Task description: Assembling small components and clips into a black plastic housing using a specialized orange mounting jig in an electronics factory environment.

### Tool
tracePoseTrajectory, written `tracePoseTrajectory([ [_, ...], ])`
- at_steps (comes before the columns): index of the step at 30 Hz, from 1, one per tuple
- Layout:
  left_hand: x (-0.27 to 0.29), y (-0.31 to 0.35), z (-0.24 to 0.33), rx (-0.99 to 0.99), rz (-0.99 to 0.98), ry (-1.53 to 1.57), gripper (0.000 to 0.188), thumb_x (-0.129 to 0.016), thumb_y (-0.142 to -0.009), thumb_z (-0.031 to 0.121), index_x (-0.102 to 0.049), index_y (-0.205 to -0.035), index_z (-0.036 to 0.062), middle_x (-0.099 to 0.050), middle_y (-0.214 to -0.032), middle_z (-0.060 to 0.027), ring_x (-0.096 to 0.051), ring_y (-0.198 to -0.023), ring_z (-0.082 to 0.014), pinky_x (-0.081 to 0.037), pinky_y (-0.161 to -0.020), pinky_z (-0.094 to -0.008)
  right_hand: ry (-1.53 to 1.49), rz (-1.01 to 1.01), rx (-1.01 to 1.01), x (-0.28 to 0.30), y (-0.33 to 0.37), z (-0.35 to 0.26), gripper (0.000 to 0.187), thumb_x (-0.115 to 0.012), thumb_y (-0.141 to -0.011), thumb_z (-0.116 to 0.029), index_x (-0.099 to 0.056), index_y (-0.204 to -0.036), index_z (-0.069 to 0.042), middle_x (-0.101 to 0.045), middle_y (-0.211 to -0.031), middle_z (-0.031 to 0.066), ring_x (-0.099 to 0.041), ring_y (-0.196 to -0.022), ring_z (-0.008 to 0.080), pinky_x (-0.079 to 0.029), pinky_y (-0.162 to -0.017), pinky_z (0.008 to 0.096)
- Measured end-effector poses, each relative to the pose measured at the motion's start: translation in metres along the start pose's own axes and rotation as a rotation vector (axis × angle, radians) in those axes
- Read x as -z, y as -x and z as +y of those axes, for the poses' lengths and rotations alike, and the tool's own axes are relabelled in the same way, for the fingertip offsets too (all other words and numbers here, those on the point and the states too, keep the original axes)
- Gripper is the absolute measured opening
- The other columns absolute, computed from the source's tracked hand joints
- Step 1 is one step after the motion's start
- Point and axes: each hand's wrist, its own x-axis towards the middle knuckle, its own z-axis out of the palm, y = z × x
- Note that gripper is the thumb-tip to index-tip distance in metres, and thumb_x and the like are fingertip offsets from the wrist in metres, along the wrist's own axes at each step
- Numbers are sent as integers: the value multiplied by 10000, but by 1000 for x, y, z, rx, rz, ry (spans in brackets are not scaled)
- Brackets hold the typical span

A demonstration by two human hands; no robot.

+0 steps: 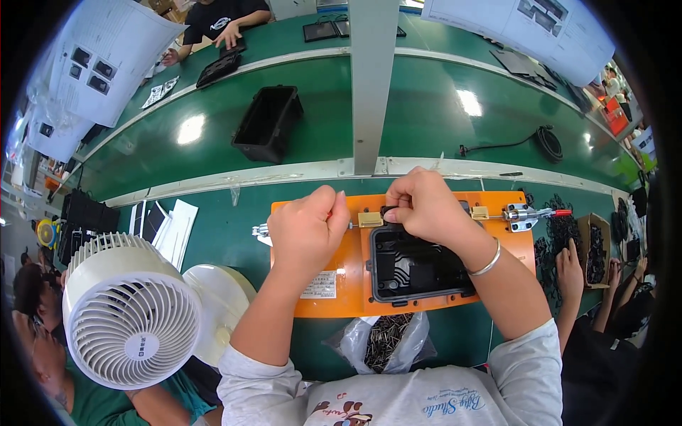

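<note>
An orange fixture plate (348, 284) lies on the bench before me, bearing a black open-topped box (419, 266) with a dark, ridged interior. My left hand (309, 224) is closed in a fist over the left toggle clamp (261, 231); metal shows on both sides of the fist, while its handle is hidden. At the box's far edge my right hand (424, 206) pinches a small black part (388, 212), mostly covered by the fingers, beside a brass block (369, 219). A second toggle clamp (523, 216) with a red tip sits on the plate's right.
A bag of screws (387, 341) lies at the near edge. A white fan (135, 312) and papers (177, 231) stand left. Beyond the rail are a black bin (268, 124) and a coiled cable (547, 144). Co-workers' hands (568, 273) reach toward black parts (561, 238) at right.
</note>
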Motion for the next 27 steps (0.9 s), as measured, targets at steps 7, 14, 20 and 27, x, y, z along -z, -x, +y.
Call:
tracePoseTrajectory([
  [7, 12, 2, -6, 27, 111, 302, 287, -646, -834, 141, -478, -615, 63, -478, -492, -44, -452, -408, -173, -339, -407, -288, -276, -137, -117, 6, -1, 11, 103, -706, -719, 20, -604, -730, 27, -552, -644, -4, -494, -607, 67, -423, -572, 227],
  [14, 66, 2, -80, 355, 831, 922, 182, -445, -981, 220, -434, -883, 67, -446, -665, -22, -413, -515, -94, -359, -467, -234, -315, -168, -119, 8, -3, 13, 103, -721, -724, -33, -635, -745, 19, -581, -637, 17, -528, -605, 84, -447, -581, 244],
  [20, 62, 22, -86, 331, 669, -1041, 363, -564, -893, 154, -438, -1213, 35, -341, -1229, -220, -428, -1045, -259, -485, -679, -372, -84, 16, 128, 18, 12, 6, 215, -753, -711, -110, -606, -793, 24, -610, -671, 104, -581, -591, 177, -473, -586, 290],
  [27, 16, 62, 34, 36, -286, -46, 303, -704, -756, 276, -536, -722, 25, -572, -662, -115, -581, -590, -263, -460, -549, -389, 569, 294, -261, 67, 124, 11, 491, -811, -645, -347, -539, -861, 1, -608, -704, 156, -606, -662, 323, -487, -603, 367],
])
